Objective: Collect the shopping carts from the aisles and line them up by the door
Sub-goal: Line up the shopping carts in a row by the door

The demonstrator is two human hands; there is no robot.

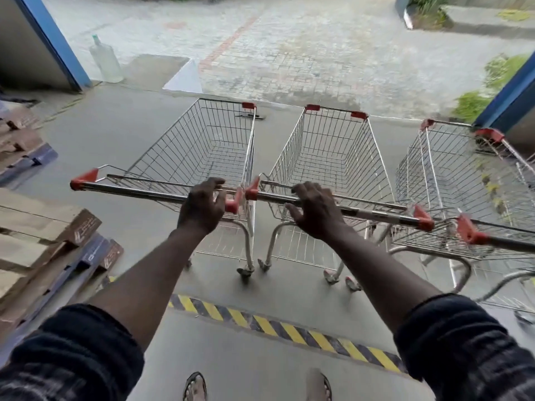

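Three empty wire shopping carts with red corner caps stand side by side facing the open doorway. My left hand [202, 205] grips the right end of the left cart's [202, 146] handle bar. On the middle cart's [330, 151] handle, my right hand [314, 209] rests at the left end, fingers curled over the bar and thumb spread. The third cart [443, 175] stands at the far right, nearly touching the middle one, partly cut off by the frame edge.
A blue door frame [55, 44] rises at the left and another blue post [509, 94] at the right. Stacked cardboard and pallets [43, 241] line the left side. A large water jug [105, 60] stands outside. Yellow-black hazard tape [283, 328] crosses the floor behind the carts.
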